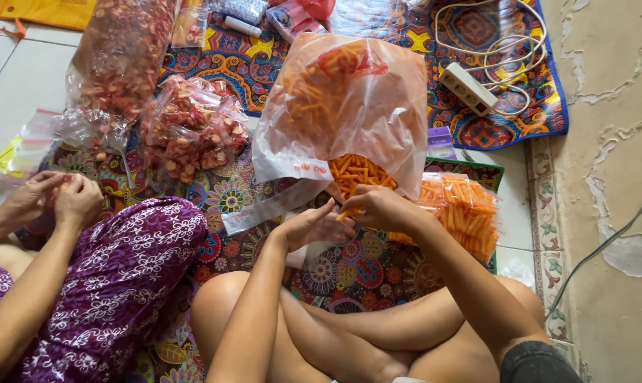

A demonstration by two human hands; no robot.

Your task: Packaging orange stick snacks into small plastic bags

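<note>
Right hand [379,206] pinching orange sticks [356,172] at big bag [342,106] mouth, left hand [314,227] closed on small bag [303,252], packed bags [463,209] crowding right, co-worker's hands [55,198] well left

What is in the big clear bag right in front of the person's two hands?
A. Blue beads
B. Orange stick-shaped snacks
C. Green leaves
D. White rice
B: the big clear bag is full of orange stick snacks, and the right hand and left hand are at its open mouth.
</note>
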